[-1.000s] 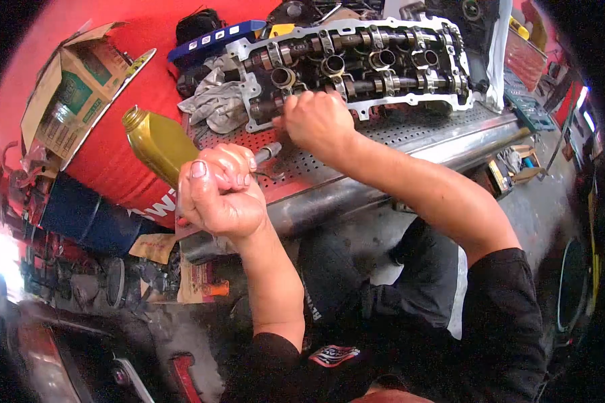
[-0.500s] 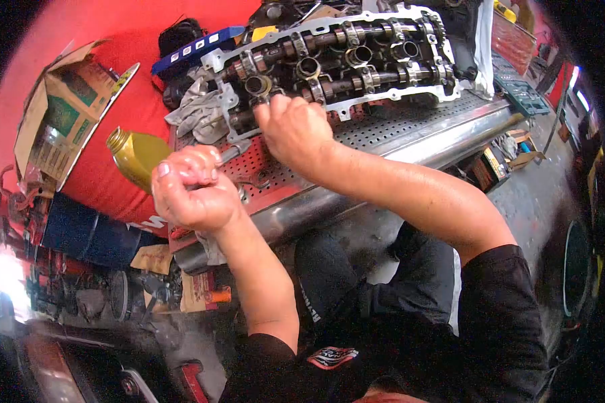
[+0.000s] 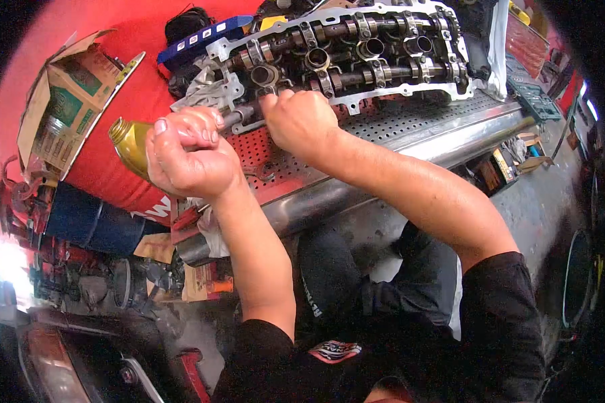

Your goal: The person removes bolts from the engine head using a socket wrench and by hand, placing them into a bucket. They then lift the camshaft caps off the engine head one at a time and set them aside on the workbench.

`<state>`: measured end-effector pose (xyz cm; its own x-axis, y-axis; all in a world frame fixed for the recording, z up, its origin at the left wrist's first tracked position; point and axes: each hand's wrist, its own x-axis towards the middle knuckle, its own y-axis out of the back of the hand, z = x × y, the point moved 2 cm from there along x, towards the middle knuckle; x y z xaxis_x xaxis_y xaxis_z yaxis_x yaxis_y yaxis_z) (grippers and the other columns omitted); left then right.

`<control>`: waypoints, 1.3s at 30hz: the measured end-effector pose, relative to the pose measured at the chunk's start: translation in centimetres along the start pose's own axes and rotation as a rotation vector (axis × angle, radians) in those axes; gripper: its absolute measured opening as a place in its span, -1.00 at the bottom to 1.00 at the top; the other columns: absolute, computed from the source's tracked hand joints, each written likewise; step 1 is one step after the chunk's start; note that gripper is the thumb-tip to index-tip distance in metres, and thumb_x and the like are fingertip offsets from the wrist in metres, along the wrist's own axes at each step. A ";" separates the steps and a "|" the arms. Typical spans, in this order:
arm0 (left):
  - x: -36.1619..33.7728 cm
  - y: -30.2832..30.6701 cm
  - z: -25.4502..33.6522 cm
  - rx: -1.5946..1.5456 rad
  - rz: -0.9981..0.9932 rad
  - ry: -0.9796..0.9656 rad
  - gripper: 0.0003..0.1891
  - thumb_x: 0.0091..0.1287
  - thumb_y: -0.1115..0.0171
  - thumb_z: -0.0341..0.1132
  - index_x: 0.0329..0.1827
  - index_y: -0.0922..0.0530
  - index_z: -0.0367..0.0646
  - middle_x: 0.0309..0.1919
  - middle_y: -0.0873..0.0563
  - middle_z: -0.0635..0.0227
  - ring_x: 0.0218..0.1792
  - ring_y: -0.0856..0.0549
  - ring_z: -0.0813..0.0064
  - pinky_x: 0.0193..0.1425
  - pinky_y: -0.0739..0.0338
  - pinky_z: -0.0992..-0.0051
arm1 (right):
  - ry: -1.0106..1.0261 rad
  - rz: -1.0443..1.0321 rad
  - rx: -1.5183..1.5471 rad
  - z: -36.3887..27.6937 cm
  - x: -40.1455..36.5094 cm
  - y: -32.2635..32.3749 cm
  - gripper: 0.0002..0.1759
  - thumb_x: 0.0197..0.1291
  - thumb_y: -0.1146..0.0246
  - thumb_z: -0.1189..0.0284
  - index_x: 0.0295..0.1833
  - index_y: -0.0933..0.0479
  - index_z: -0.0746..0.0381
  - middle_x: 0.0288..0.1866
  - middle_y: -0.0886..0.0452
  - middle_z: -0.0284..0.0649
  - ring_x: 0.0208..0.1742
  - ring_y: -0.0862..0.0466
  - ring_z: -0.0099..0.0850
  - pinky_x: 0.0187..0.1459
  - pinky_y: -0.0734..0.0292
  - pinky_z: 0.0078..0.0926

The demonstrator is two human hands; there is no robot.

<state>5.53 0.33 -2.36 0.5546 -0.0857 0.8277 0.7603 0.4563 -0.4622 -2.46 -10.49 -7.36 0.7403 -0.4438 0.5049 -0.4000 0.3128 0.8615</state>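
Red perforated bench top [image 3: 396, 124]: it runs under both hands and away to the right of the grip, edged on the near side by a steel rail [image 3: 410, 158].

Cylinder head [image 3: 356, 64]: it lies flat on the bench with its camshafts and bearing caps uppermost. It stretches from just beyond the right hand's knuckles out to the far right. Its near left corner sits right at the fingertips.

Cardboard box [image 3: 67, 107]: open, well to the left of the grip, leaning on the red surface.

Left hand [image 3: 189, 156]: we note a tight fist, thumb on top, wrapped around a chrome tool handle [image 3: 234, 119]. The handle comes out of the fist and points toward the right hand and the corner of the head.

Right hand [image 3: 302, 122]: just right of the fist, fingers curled down onto the head's near left corner, where the handle's far end disappears. We cannot tell whether these fingers clamp anything or only press, as the knuckles hide the contact.

Gold oil bottle [image 3: 131, 140]: directly behind the left fist on its left side, cap end tilted up and left, partly hidden by the hand.

Grey rag [image 3: 198, 91]: crumpled just beyond the fist, against the head's left end.

Blue case [image 3: 201, 37]: farther beyond the rag.
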 end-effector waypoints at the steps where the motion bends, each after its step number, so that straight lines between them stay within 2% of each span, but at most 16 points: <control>1: -0.1 0.0 -0.1 0.004 0.005 0.005 -0.63 0.41 0.01 -0.20 -0.63 -0.29 -0.03 -0.76 -0.31 0.41 -0.74 -0.26 0.52 -0.50 -0.30 0.36 | 0.011 -0.061 0.034 0.2 0.1 0.0 -0.77 0.30 -0.16 0.29 -0.10 -0.58 0.20 -0.23 -0.70 -0.14 -0.25 -0.77 -0.22 -0.33 -0.68 -0.22; 3: -0.3 -0.2 -0.1 0.007 0.020 0.011 -0.63 0.41 0.02 -0.20 -0.63 -0.29 -0.03 -0.76 -0.31 0.41 -0.74 -0.26 0.51 -0.50 -0.29 0.36 | 0.035 -0.181 0.094 0.4 0.3 0.9 -0.77 0.29 -0.16 0.32 -0.10 -0.53 0.26 -0.27 -0.68 -0.11 -0.27 -0.78 -0.18 -0.32 -0.70 -0.20; 6: -0.3 0.1 0.0 -0.017 0.023 0.010 -0.63 0.42 0.02 -0.20 -0.62 -0.29 -0.03 -0.76 -0.31 0.41 -0.74 -0.26 0.52 -0.50 -0.29 0.35 | -0.005 0.103 0.009 0.0 -0.8 0.3 -0.74 0.34 -0.15 0.28 -0.14 -0.58 0.25 -0.26 -0.74 -0.05 -0.26 -0.81 -0.20 -0.30 -0.70 -0.21; 9: -0.4 -0.2 0.5 -0.011 0.019 0.005 -0.63 0.42 0.03 -0.20 -0.62 -0.28 -0.02 -0.76 -0.32 0.41 -0.74 -0.26 0.52 -0.49 -0.28 0.35 | -0.069 0.073 -0.039 -0.5 -0.9 0.2 -0.72 0.36 -0.15 0.25 -0.16 -0.60 0.25 -0.27 -0.75 -0.05 -0.26 -0.80 -0.20 -0.29 -0.70 -0.20; 12: -0.5 -0.3 0.9 0.016 0.037 -0.004 -0.63 0.42 0.02 -0.19 -0.62 -0.28 -0.01 -0.76 -0.31 0.41 -0.74 -0.25 0.52 -0.49 -0.27 0.36 | 0.032 -0.227 0.050 0.1 0.2 1.5 -0.76 0.34 -0.15 0.27 -0.17 -0.58 0.22 -0.29 -0.72 -0.07 -0.28 -0.79 -0.18 -0.31 -0.70 -0.19; 15: -0.7 -0.4 1.3 0.021 0.023 0.004 -0.63 0.42 0.02 -0.18 -0.62 -0.28 -0.01 -0.76 -0.30 0.42 -0.74 -0.24 0.52 -0.49 -0.27 0.36 | 0.092 -0.232 0.096 0.6 0.4 0.9 -0.83 0.29 -0.15 0.35 -0.17 -0.54 0.21 -0.28 -0.66 -0.11 -0.30 -0.78 -0.15 -0.33 -0.71 -0.21; 18: -1.3 0.2 1.4 0.036 0.006 0.010 -0.62 0.43 0.03 -0.16 -0.62 -0.27 0.00 -0.75 -0.28 0.43 -0.74 -0.24 0.53 -0.49 -0.26 0.37 | -0.063 0.140 0.031 0.2 -0.9 0.6 -0.84 0.30 -0.14 0.34 -0.17 -0.54 0.19 -0.29 -0.67 -0.12 -0.30 -0.78 -0.18 -0.33 -0.71 -0.24; 19: -1.5 0.5 1.2 -0.064 0.001 -0.014 -0.66 0.41 -0.02 -0.29 -0.59 -0.28 -0.12 -0.74 -0.33 0.33 -0.76 -0.27 0.50 -0.60 -0.31 0.39 | -0.039 0.150 0.015 0.0 -1.2 0.4 -0.83 0.30 -0.14 0.34 -0.15 -0.53 0.20 -0.30 -0.66 -0.13 -0.31 -0.78 -0.19 -0.32 -0.71 -0.25; 25: -2.1 1.4 1.3 -0.017 -0.002 -0.002 -0.68 0.41 0.00 -0.30 -0.57 -0.28 -0.11 -0.74 -0.31 0.34 -0.76 -0.26 0.51 -0.60 -0.30 0.40 | 0.063 -0.127 0.101 0.5 0.1 0.5 -0.79 0.29 -0.16 0.32 -0.14 -0.56 0.23 -0.26 -0.72 -0.14 -0.29 -0.79 -0.20 -0.30 -0.70 -0.15; 28: -2.1 1.8 1.9 0.022 0.014 0.000 -0.67 0.41 0.01 -0.27 -0.58 -0.28 -0.09 -0.74 -0.30 0.37 -0.75 -0.26 0.52 -0.56 -0.30 0.39 | 0.043 -0.049 0.127 0.6 -0.2 -0.3 -0.78 0.30 -0.16 0.30 -0.16 -0.57 0.23 -0.29 -0.72 -0.13 -0.29 -0.79 -0.18 -0.29 -0.70 -0.16; 29: -2.1 1.6 2.2 0.054 0.026 0.006 -0.65 0.41 0.02 -0.24 -0.60 -0.28 -0.06 -0.75 -0.30 0.39 -0.74 -0.25 0.52 -0.53 -0.29 0.38 | -0.009 0.048 0.047 0.4 -0.8 -0.3 -0.76 0.33 -0.15 0.28 -0.13 -0.56 0.24 -0.23 -0.72 -0.11 -0.27 -0.79 -0.18 -0.29 -0.71 -0.16; 31: -2.2 1.6 2.7 0.091 0.027 -0.001 -0.65 0.41 0.02 -0.23 -0.60 -0.29 -0.06 -0.75 -0.30 0.40 -0.74 -0.27 0.52 -0.52 -0.30 0.38 | -0.026 0.087 0.063 -0.4 -1.3 -0.5 -0.76 0.33 -0.15 0.28 -0.10 -0.55 0.24 -0.18 -0.71 -0.08 -0.25 -0.79 -0.18 -0.29 -0.71 -0.17; 32: -2.1 1.9 2.6 0.084 0.016 -0.009 -0.66 0.40 0.00 -0.25 -0.59 -0.29 -0.09 -0.74 -0.31 0.38 -0.74 -0.29 0.52 -0.55 -0.32 0.38 | -0.051 0.103 0.057 -0.2 -1.3 -0.4 -0.76 0.34 -0.14 0.28 -0.09 -0.55 0.24 -0.15 -0.71 -0.07 -0.24 -0.79 -0.18 -0.28 -0.71 -0.17; 33: -2.1 1.9 2.2 0.059 0.001 -0.005 -0.68 0.39 -0.02 -0.26 -0.57 -0.29 -0.11 -0.73 -0.31 0.37 -0.74 -0.30 0.51 -0.58 -0.34 0.39 | -0.034 0.013 0.126 -0.1 -0.7 -0.3 -0.76 0.34 -0.13 0.32 -0.03 -0.54 0.23 -0.08 -0.69 -0.05 -0.22 -0.79 -0.20 -0.27 -0.72 -0.18; 36: -2.2 1.7 1.8 0.042 0.052 0.115 -0.59 0.42 0.03 -0.20 -0.66 -0.17 0.01 -0.76 -0.13 0.48 -0.73 -0.16 0.56 -0.55 -0.24 0.40 | 0.060 -0.144 0.097 0.0 -0.5 -0.3 -0.77 0.26 -0.15 0.35 -0.14 -0.65 0.23 -0.24 -0.80 -0.15 -0.25 -0.82 -0.24 -0.30 -0.68 -0.17; 39: -2.8 1.3 1.5 0.023 0.031 0.123 -0.60 0.44 0.03 -0.21 -0.63 -0.20 0.01 -0.76 -0.16 0.46 -0.71 -0.19 0.55 -0.50 -0.23 0.42 | 0.067 -0.118 0.191 0.5 -0.9 -0.2 -0.76 0.19 -0.19 0.35 -0.11 -0.65 0.21 -0.29 -0.79 -0.10 -0.27 -0.82 -0.21 -0.32 -0.68 -0.16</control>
<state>4.40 2.51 -4.81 0.6164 -0.1789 0.7668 0.7349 0.4804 -0.4787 -3.27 -10.58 -7.95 0.8199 -0.4091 0.4006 -0.3984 0.0948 0.9123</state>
